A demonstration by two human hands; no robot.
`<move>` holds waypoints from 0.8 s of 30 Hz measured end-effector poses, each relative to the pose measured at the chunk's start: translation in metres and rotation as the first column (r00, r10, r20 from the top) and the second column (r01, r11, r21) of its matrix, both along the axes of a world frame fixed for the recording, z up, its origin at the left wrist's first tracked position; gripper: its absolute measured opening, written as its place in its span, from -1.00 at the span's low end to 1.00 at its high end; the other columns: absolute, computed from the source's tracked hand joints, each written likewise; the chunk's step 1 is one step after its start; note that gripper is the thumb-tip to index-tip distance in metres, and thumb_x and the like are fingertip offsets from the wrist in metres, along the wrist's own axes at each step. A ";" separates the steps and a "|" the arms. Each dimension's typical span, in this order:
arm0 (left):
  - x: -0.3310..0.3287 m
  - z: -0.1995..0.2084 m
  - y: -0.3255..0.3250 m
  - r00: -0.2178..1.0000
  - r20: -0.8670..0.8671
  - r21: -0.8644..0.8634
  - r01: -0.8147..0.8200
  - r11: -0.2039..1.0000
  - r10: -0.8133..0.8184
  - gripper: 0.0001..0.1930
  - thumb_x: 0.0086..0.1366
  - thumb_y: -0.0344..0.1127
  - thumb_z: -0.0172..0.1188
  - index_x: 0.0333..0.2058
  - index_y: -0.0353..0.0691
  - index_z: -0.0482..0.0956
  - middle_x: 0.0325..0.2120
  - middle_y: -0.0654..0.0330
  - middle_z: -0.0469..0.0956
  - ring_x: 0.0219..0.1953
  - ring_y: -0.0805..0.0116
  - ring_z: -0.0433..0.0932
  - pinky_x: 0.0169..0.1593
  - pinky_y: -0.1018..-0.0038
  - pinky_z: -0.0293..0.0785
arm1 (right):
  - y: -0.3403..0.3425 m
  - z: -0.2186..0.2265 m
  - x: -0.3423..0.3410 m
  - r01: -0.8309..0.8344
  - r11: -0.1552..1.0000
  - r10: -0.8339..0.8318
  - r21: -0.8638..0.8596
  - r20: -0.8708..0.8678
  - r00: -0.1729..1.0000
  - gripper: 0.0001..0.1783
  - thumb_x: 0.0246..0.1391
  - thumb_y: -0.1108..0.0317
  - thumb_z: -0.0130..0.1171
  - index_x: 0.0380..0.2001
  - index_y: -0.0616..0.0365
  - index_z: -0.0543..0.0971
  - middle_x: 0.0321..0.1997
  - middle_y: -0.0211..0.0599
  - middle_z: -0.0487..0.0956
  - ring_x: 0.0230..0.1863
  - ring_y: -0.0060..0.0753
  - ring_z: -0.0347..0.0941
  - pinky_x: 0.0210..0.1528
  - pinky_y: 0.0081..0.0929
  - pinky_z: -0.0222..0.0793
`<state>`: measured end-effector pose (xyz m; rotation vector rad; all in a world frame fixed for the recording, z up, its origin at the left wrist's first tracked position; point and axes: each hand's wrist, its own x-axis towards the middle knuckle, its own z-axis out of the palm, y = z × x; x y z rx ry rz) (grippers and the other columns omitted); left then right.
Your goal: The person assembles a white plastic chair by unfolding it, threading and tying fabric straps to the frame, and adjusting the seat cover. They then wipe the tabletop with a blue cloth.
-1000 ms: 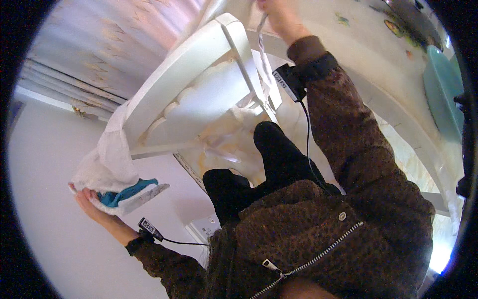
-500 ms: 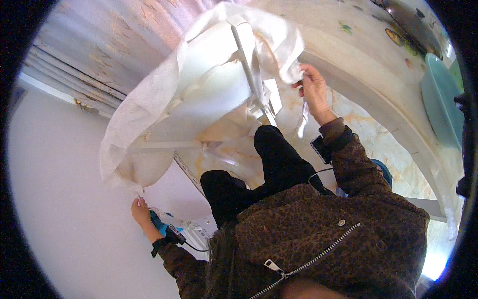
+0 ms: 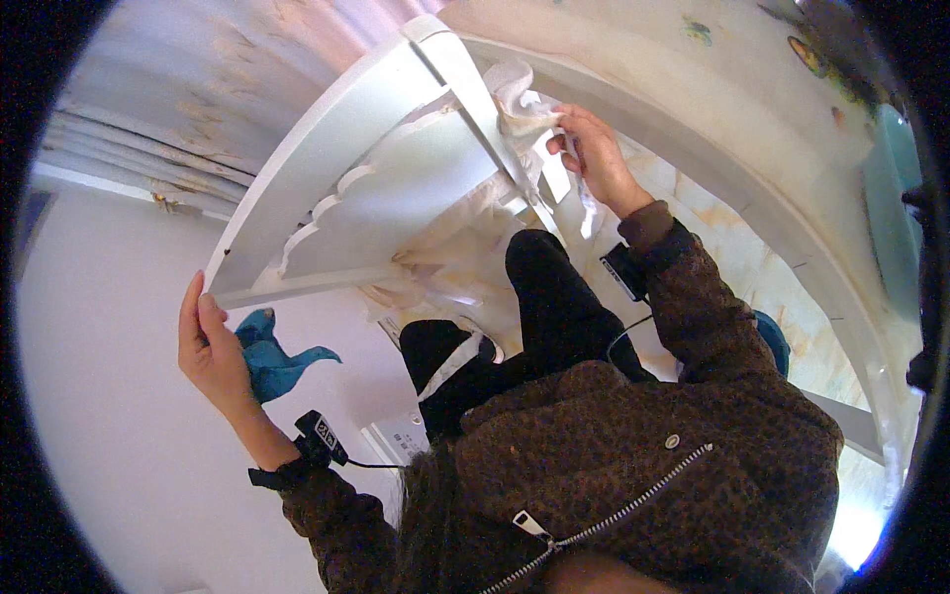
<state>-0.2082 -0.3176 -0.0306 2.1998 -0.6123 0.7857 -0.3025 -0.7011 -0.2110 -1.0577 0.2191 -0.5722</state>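
Observation:
A white wooden frame (image 3: pixel 327 139), apparently a chair, stands tilted in front of me, with a curved rail and a scalloped board inside. My left hand (image 3: pixel 216 346) grips its lower left corner, thumb and fingers at the rail's end. Against that palm hangs a crumpled blue cloth (image 3: pixel 277 366); I cannot tell whether the hand also holds it. On the other side, my right hand (image 3: pixel 597 158) pinches a thin white fabric cover (image 3: pixel 520 104), bunched beside the frame's upright. More of the fabric hangs inside and below the frame, partly hidden.
A stone-patterned table (image 3: pixel 633 59) curves along the right, with a pale green basin (image 3: pixel 891 208) on it. Patterned curtains (image 3: pixel 198 109) hang at the back left above a white wall (image 3: pixel 99 396). My black-clad knees (image 3: pixel 549 297) are just below the frame.
The white cover has come off the frame's curved rail and is bunched near my right hand. My left hand has let go of its edge and moved up to the frame's corner.

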 end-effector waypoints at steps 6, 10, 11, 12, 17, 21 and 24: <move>-0.011 -0.027 -0.075 0.772 -0.512 0.225 0.544 0.808 -0.377 -0.79 0.22 -0.35 0.03 -0.22 -0.25 0.56 -0.59 0.33 0.44 -0.58 0.63 0.34 -0.51 0.66 0.25 | -0.004 0.016 0.019 -0.077 0.938 0.068 -0.337 -0.039 0.997 -0.61 0.18 0.24 -0.18 0.04 0.16 0.31 -0.25 -0.46 0.52 -0.43 -0.73 0.37 -0.58 -0.82 0.13; 0.010 -0.102 -0.127 0.573 -0.738 0.090 0.606 0.790 -0.356 -0.78 0.20 -0.29 0.04 -0.23 -0.24 0.56 -0.61 0.34 0.43 -0.58 0.61 0.34 -0.49 0.66 0.26 | -0.010 0.004 0.033 -0.063 0.913 0.032 -0.403 -0.084 0.996 -0.55 0.20 0.27 -0.25 0.14 0.18 0.15 -0.06 -0.35 0.50 -0.28 -0.58 0.46 -0.41 -0.70 0.31; 0.015 -0.124 -0.140 0.541 -0.776 0.068 0.584 0.809 -0.325 -0.77 0.21 -0.28 0.03 -0.24 -0.23 0.56 -0.61 0.35 0.42 -0.57 0.61 0.34 -0.49 0.65 0.26 | -0.011 0.001 0.042 -0.028 0.917 0.003 -0.399 -0.062 0.998 -0.54 0.20 0.28 -0.25 0.14 0.19 0.13 -0.08 -0.34 0.51 -0.26 -0.55 0.47 -0.37 -0.68 0.33; 0.019 -0.146 -0.151 0.506 -0.792 0.019 0.579 0.815 -0.342 -0.77 0.22 -0.26 0.02 -0.24 -0.22 0.56 -0.62 0.35 0.42 -0.57 0.61 0.33 -0.49 0.64 0.25 | -0.011 -0.003 0.049 0.003 0.918 -0.027 -0.396 -0.054 0.998 -0.53 0.19 0.28 -0.25 0.15 0.20 0.12 -0.10 -0.34 0.52 -0.24 -0.53 0.47 -0.34 -0.65 0.35; 0.028 -0.234 -0.184 0.292 -0.855 -0.162 0.637 0.754 -0.430 -0.74 0.23 -0.23 0.01 -0.16 -0.17 0.51 -0.63 0.31 0.42 -0.59 0.59 0.34 -0.52 0.63 0.26 | -0.013 -0.032 0.068 -0.102 0.849 -0.086 -0.519 -0.327 0.941 -0.52 0.17 0.32 -0.18 0.12 0.29 0.12 -0.07 -0.25 0.50 -0.15 -0.45 0.45 -0.24 -0.52 0.41; 0.028 -0.265 -0.197 0.235 -0.843 -0.270 0.593 0.759 -0.484 -0.61 0.21 -0.25 0.05 0.01 -0.18 0.36 -0.58 0.27 0.47 -0.63 0.60 0.36 -0.58 0.65 0.25 | 0.002 -0.045 0.070 -0.007 0.995 -0.008 -0.103 -0.147 0.989 -0.61 0.14 0.37 -0.18 0.03 0.28 0.23 -0.02 -0.27 0.47 -0.05 -0.46 0.37 -0.15 -0.50 0.39; 0.024 -0.259 -0.209 0.179 -0.805 -0.425 0.493 0.759 -0.566 -0.48 0.16 -0.32 0.10 0.11 -0.20 0.21 -0.54 0.27 0.47 -0.62 0.59 0.37 -0.57 0.67 0.26 | 0.014 -0.035 0.062 0.054 0.998 -0.050 0.037 -0.109 0.993 -0.62 0.14 0.38 -0.20 0.02 0.26 0.24 0.02 -0.24 0.43 -0.02 -0.46 0.34 -0.11 -0.49 0.38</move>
